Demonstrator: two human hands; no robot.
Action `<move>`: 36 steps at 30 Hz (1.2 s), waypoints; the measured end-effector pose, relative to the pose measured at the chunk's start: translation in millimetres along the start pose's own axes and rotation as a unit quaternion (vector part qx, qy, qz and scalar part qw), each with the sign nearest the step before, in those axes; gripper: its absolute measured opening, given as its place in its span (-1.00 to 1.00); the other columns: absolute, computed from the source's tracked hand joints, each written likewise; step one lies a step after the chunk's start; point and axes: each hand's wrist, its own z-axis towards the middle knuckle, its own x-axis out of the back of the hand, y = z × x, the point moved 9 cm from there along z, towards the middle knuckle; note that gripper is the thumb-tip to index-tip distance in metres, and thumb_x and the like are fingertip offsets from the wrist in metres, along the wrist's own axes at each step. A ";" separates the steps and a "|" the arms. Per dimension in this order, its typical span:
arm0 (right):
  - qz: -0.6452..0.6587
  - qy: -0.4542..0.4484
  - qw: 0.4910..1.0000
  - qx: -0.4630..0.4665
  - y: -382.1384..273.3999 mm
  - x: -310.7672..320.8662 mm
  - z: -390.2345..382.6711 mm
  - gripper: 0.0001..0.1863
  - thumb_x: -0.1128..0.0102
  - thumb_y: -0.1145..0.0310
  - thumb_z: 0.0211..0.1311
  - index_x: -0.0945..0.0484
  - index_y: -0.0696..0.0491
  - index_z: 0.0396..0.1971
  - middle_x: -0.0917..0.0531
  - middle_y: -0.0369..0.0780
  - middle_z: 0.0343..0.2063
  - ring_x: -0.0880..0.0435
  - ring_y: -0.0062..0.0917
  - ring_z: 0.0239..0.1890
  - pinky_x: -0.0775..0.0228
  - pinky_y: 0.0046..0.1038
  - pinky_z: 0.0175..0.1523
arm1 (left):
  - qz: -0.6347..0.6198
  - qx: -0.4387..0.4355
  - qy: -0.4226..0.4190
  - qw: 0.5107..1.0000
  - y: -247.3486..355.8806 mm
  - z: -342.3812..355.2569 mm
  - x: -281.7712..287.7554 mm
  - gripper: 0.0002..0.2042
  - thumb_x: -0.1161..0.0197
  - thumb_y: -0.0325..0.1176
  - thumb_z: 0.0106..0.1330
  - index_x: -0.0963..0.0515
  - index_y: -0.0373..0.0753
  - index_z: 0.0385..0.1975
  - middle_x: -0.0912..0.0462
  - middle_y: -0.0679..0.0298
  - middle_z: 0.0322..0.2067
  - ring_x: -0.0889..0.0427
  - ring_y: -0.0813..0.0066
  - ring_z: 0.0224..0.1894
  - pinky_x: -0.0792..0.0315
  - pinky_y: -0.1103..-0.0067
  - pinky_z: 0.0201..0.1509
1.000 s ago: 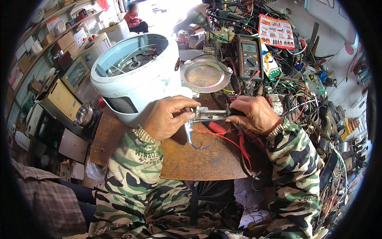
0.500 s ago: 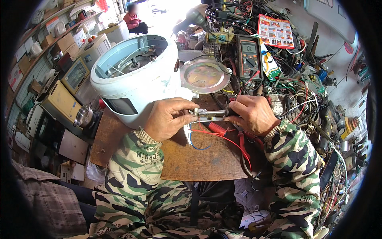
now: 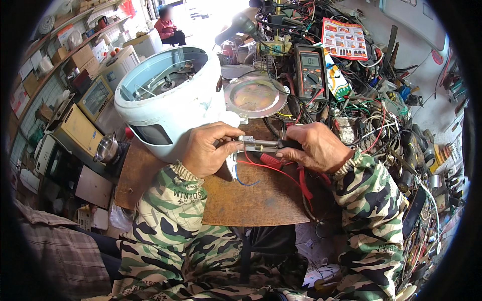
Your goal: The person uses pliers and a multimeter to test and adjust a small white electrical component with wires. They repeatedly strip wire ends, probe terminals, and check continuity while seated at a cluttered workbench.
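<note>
Over the wooden table (image 3: 251, 205), my left hand (image 3: 211, 150) pinches one end of a small silvery metal part (image 3: 247, 140) between thumb and fingertips. My right hand (image 3: 321, 148) is closed around the dark handle of a tool (image 3: 287, 144). Its metal shaft points left, alongside the metal part; whether they touch I cannot tell. Below my left fingers hang a white strip (image 3: 231, 168), a red wire (image 3: 273, 169) and a blue wire (image 3: 247, 184). Red-handled pliers (image 3: 304, 184) lie under my right hand, partly hidden.
A white round appliance housing (image 3: 186, 118), open on top, stands at the left, beside a round metal plate (image 3: 253, 96). A multimeter (image 3: 311, 75) and heaped cables (image 3: 371, 120) crowd the right. Shelves (image 3: 65, 50) line the left wall; a person (image 3: 168, 27) sits far back.
My right hand has shifted its hold, with fingers stretched further over the dark handle. My left hand keeps its pinch, nearly in place. The view has shifted slightly.
</note>
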 end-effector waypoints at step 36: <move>-0.190 0.069 0.977 0.065 -18.2 5.0 -6.0 -0.60 -0.29 0.05 0.32 -0.49 0.08 -0.48 -0.57 -0.13 -0.57 -0.62 -0.10 -0.52 -0.43 -0.14 -0.43 | 0.016 -0.018 0.017 1.000 6.6 -0.5 -4.1 -0.83 -0.46 -0.49 0.24 -0.66 -0.34 -0.22 -0.72 0.23 -0.33 -0.64 0.57 -0.35 -0.51 0.59 -0.28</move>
